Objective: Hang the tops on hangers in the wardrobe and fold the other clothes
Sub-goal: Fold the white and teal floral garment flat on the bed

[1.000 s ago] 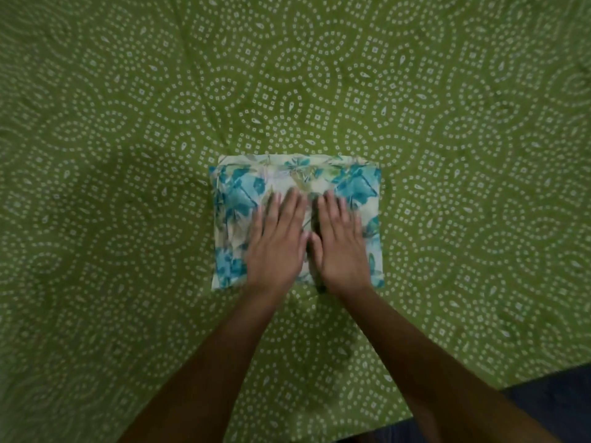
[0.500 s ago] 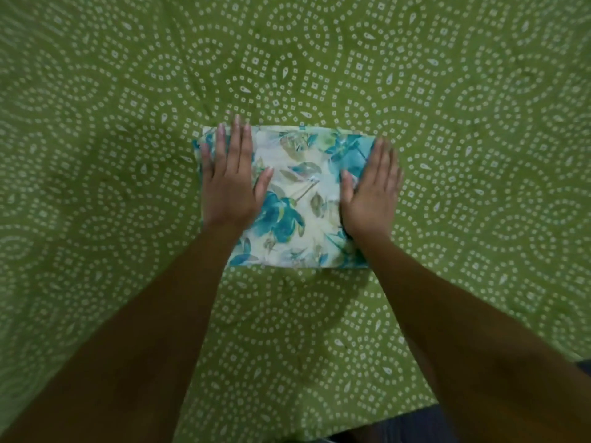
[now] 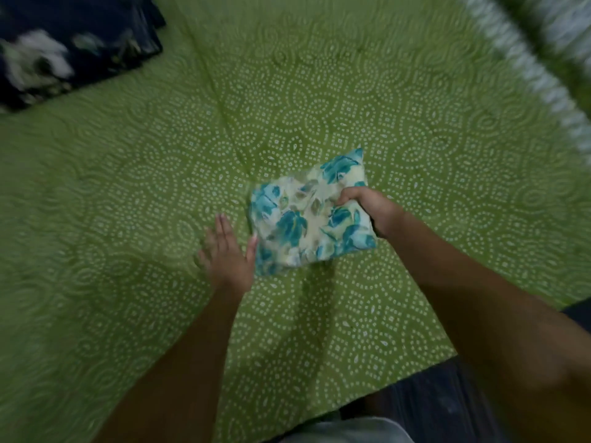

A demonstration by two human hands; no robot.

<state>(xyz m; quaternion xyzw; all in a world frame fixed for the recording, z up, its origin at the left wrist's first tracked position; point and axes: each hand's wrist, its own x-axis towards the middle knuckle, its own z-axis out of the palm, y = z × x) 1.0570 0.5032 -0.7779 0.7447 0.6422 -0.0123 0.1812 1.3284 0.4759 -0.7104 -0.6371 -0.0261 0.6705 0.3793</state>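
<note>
A folded cream garment with teal flowers [image 3: 300, 219] is tilted, lifted off the green dotted bedsheet [image 3: 319, 91] at its right side. My right hand [image 3: 367, 209] grips its right edge, thumb on top and fingers curled under. My left hand [image 3: 227, 251] is flat with straight fingers beside the garment's left edge, thumb touching the cloth.
A dark navy folded garment with white print [image 3: 64, 43] lies at the back left of the bed. A white-striped border of the sheet [image 3: 527, 75] runs along the back right. The dark floor [image 3: 431, 404] shows at the bed's near edge.
Both hands were pressing flat on the folded garment's sides. Now my right hand has gripped its right edge and lifted it, my left hand has slid off to the left. The view has swung.
</note>
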